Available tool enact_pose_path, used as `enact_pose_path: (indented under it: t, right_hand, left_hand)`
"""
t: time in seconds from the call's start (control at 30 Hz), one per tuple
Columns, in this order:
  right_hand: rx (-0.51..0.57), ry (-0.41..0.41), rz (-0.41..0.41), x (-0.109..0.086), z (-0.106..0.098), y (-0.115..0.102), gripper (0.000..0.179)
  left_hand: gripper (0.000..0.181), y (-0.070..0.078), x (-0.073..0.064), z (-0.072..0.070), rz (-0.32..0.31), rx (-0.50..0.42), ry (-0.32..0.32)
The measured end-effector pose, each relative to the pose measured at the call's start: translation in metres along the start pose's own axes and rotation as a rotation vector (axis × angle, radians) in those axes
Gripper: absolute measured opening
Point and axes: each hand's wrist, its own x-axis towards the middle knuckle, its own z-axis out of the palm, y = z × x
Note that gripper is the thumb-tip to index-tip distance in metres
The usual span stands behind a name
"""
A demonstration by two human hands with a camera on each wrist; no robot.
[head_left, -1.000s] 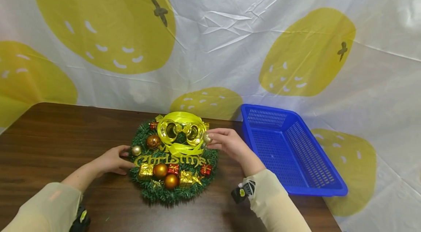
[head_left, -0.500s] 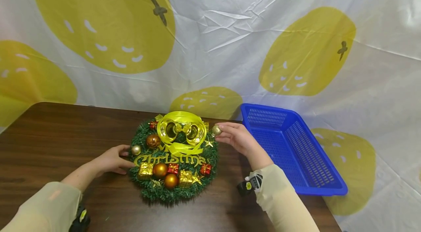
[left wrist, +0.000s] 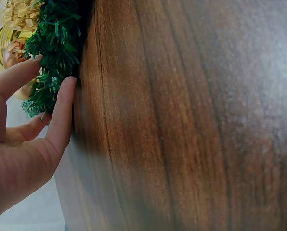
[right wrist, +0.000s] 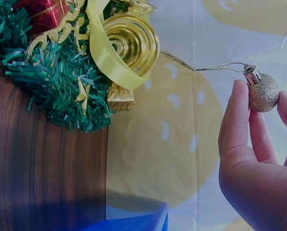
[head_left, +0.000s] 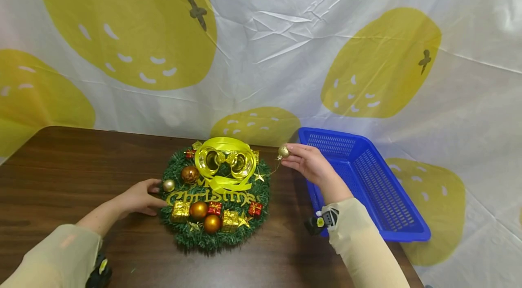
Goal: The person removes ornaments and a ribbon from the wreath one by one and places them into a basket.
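Observation:
A green tinsel Christmas wreath lies on the table, with bells, yellow ribbon and gold lettering on it. My left hand grips its left edge; in the left wrist view the fingers and thumb close around the tinsel. Beside the wreath's upper right, my right hand pinches a small gold glitter bauble between thumb and fingertips. A thin gold cord runs from the bauble's cap back toward the wreath, drawn out fairly straight. Behind the ribbon, the cord's other end is hidden.
At the right stands a blue plastic basket, just beyond my right forearm. The brown wooden table meets a white cloth backdrop printed with yellow fruit.
My right hand has drawn the gold bauble off the wreath, up and to the right, uncovering a gold star and stretching out the cord. The left hand stays at the wreath's edge.

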Motion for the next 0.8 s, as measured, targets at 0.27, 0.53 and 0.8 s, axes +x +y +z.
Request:
enact_pose_path:
  t: [0.27, 0.53, 0.8]
  right_hand:
    - [0.007, 0.025, 0.001, -0.003, -0.015, -0.009, 0.041]
    - [0.048, 0.031, -0.007, -0.009, -0.037, -0.023, 0.042]
    - [0.094, 0.045, -0.007, -0.02, -0.059, -0.035, 0.038]
  left_hand:
    - [0.087, 0.0, 0.001, 0.0, 0.0, -0.001, 0.0]
    - [0.087, -0.001, 0.001, 0.0, 0.001, -0.002, -0.005]
    - [0.087, -0.002, 0.002, -0.001, 0.004, -0.002, -0.007]
